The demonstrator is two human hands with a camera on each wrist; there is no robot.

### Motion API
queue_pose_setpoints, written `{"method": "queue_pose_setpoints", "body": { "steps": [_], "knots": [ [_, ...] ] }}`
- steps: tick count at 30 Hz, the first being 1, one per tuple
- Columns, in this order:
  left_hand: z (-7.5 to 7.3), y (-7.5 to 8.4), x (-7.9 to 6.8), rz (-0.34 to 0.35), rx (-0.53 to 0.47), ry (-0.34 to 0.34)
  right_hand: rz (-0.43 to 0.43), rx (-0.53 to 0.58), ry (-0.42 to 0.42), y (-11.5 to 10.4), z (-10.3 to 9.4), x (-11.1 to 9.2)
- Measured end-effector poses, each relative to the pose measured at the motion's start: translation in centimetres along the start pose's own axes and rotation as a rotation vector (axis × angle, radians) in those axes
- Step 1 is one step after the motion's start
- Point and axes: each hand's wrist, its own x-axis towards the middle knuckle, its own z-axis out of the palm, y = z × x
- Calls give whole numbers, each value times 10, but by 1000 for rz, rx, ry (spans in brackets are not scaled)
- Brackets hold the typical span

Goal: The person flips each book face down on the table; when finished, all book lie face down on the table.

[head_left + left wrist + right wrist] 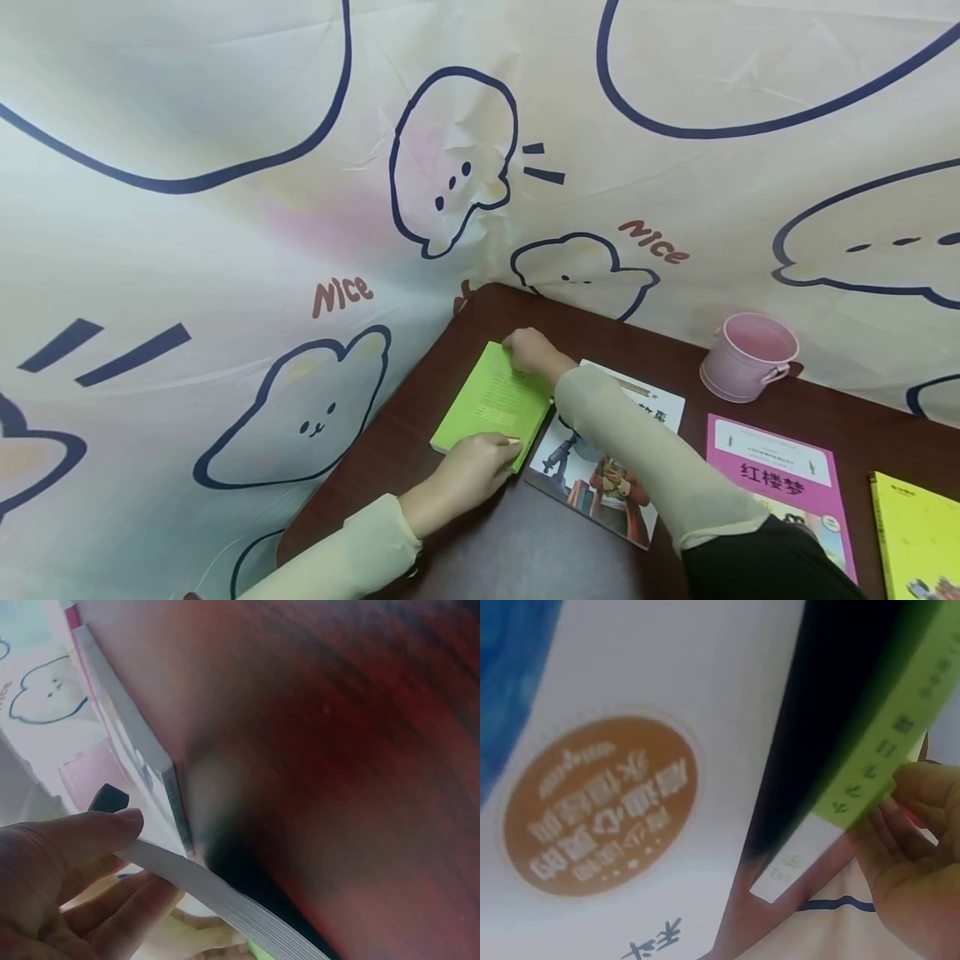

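Observation:
A green book (487, 400) is at the far left part of the dark wooden table, its text-covered face up. My left hand (468, 471) pinches its near edge; in the left wrist view the thumb and fingers lie on either side of the page block (225, 904). A small dark piece (109, 798) shows just beyond the thumb. At the far end of the book, my right hand (534, 352) grips the corner with bent fingers. The right wrist view shows its lettered green spine (889, 742) beside those fingers.
Right beside the green book lies a white illustrated book (577, 479), partly under my right forearm. Farther right are a pink-purple book (780, 454) and a yellow book (918, 525). A pink bucket (738, 367) stands at the back edge. Printed cloth (300, 242) hangs behind the table.

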Motion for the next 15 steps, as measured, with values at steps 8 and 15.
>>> {"method": "queue_pose_setpoints", "body": {
  "steps": [8,15],
  "knots": [
    [13,4,-1,66,145,27,-128,-297,-31,0,6,-7],
    [21,7,-3,108,203,66,-117,-401,-75,0,4,-14]
  ]
}}
